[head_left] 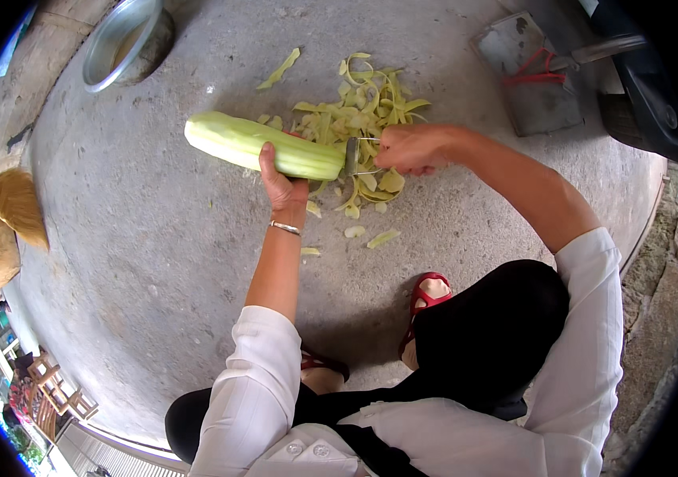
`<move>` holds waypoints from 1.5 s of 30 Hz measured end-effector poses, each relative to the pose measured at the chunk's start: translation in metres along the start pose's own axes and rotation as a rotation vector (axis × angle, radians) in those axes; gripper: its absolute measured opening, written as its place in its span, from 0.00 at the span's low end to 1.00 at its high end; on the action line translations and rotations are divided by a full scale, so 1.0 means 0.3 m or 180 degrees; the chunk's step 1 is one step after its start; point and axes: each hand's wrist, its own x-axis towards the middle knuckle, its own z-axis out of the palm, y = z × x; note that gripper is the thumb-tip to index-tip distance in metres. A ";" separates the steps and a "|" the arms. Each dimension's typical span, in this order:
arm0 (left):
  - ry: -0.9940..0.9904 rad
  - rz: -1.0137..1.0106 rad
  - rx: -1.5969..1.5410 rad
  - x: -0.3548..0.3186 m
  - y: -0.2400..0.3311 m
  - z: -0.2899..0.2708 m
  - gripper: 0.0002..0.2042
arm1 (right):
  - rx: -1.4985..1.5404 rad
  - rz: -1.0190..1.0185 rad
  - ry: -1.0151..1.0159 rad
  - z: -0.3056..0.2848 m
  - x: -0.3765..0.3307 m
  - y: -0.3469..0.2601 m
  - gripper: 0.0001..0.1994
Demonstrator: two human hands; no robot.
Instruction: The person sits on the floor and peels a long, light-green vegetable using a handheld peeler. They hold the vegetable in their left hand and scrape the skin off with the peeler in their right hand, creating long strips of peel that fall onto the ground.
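My left hand [281, 181] is closed around a long pale green gourd [231, 141], with the thumb lying over its top. Most of that hand's fingers are hidden beneath the gourd. Its visible surface looks peeled and smooth. At the gourd's right end, my right hand [412, 149] grips a metal peeler [351, 157] whose wide blade is against or very near the flesh. The peeler's handle is mostly covered by my fingers. Below and beyond the gourd, a heap of yellow-green peelings [367, 107] lies on the concrete floor [196, 246].
A metal basin [128, 48] stands at the far left. A straw broom head [13, 205] lies at the left edge. A grey flat panel with a red strap [542, 87] is at the far right, beside a dark machine [641, 87]. Below are my feet in red sandals [430, 292].
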 end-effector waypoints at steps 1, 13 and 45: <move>-0.0029 0.0003 0.0007 -0.003 0.002 0.000 0.26 | -0.0009 0.0012 0.0019 0.001 0.001 -0.005 0.11; 0.0155 0.0018 0.0094 -0.007 0.000 0.011 0.21 | 0.0424 0.0117 -0.0294 0.002 0.057 0.004 0.11; 0.1420 0.0865 0.0335 -0.002 -0.038 0.182 0.39 | 0.0258 -0.0052 0.0391 0.034 0.044 -0.045 0.12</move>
